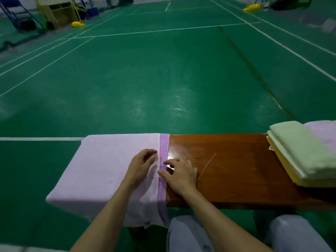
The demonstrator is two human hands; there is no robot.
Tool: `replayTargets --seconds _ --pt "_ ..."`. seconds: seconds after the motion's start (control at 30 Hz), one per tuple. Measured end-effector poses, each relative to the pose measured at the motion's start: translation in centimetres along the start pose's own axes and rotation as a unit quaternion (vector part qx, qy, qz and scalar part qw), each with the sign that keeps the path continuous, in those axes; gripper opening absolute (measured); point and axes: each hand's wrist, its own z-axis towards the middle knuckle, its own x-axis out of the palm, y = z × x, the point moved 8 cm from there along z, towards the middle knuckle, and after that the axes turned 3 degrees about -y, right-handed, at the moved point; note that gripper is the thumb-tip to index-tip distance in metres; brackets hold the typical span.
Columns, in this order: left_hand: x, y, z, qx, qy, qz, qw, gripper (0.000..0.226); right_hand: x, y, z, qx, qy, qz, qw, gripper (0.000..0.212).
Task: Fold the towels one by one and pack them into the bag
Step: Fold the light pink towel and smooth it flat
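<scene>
Wide head-cam view, looking down and fwd over a green sports court floor [163,79] with white lines. Across the bottom runs a glossy brown wooden bench [236,171], long axis L–R.

A lilac towel [101,166] lies flat over the bench's L end, its near part hanging over the front edge. It appears to lie lengthwise along the bench. Its R end is a darker purple band [164,142] that runs front-to-back across the bench and faces the bare wood.

At the bench's R end, well apart from the hands, sits a stack of folded towels [301,153]: pale green on top, yellow beneath, a lilac one at the far R edge.

Both bare forearms reach in from below. The left hand [141,167] rests on the lilac cloth just L of the band, fingers curled, tips near the band; whether it grips cloth can't be told. The right hand [181,176] lies on the wood just R of the band, thumb and forefinger pinching the band's edge, other fingers loosely bent.

Knees in pale trousers [189,237] show under the bench.
</scene>
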Motion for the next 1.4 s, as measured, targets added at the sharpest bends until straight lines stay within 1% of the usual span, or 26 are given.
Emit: replayTargets --seconds 0.13,0.27,0.43,0.57,0.63,0.77,0.87,1.03,1.13,1.23,1.33,1.4 --pt "0.0 -0.5 0.1 -0.010 -0.004 -0.018 1.000 0.017 0.1 1.3 0.2 0.020 -0.011 -0.027 0.999 0.043" --pt "-0.1 -0.8 0.2 -0.016 -0.001 0.002 1.000 0.019 0.4 2.4 0.6 0.008 -0.003 -0.038 0.999 0.032" --pt "-1.3 -0.7 0.0 -0.029 -0.008 0.009 1.000 0.019 0.8 3.6 1.6 0.004 -0.021 -0.060 0.998 0.022" --pt "-1.9 -0.5 -0.6 -0.026 -0.006 0.005 1.000 0.017 1.1 3.4 2.2 0.050 -0.020 -0.037 0.998 0.015" --pt "-1.9 -0.5 -0.7 -0.025 -0.003 0.011 1.000 0.016 1.2 3.2 2.5 0.066 -0.015 -0.029 0.997 0.017" --pt "-1.7 -0.5 -0.7 -0.029 0.005 0.025 0.999 0.015 1.1 2.9 2.5 0.069 -0.006 -0.027 0.997 0.033" --pt "-1.6 -0.4 -0.8 -0.030 -0.002 0.034 0.999 0.018 1.3 3.0 2.2 0.051 0.003 -0.041 0.998 0.030" --pt "-1.4 -0.8 -0.9 -0.025 -0.009 0.036 0.999 0.018 1.2 3.1 2.2 0.064 -0.006 -0.022 0.998 0.024" --pt "-1.6 -0.9 -1.0 -0.024 -0.011 0.037 0.999 0.017 1.3 3.2 2.3 0.072 -0.005 0.010 0.997 0.018" --pt "-2.0 -1.4 -0.9 -0.023 -0.010 0.030 0.999 0.016 0.8 4.4 2.2 0.038 -0.016 0.046 0.998 0.018" --pt "-3.0 -2.4 -0.6 -0.006 -0.032 0.046 0.998 0.018 0.8 5.2 2.3 0.025 -0.001 0.160 0.987 0.012" --pt "-4.0 -3.0 -0.4 0.004 -0.050 0.054 0.997 0.018 1.2 5.3 2.2 0.049 0.028 0.271 0.961 0.007"
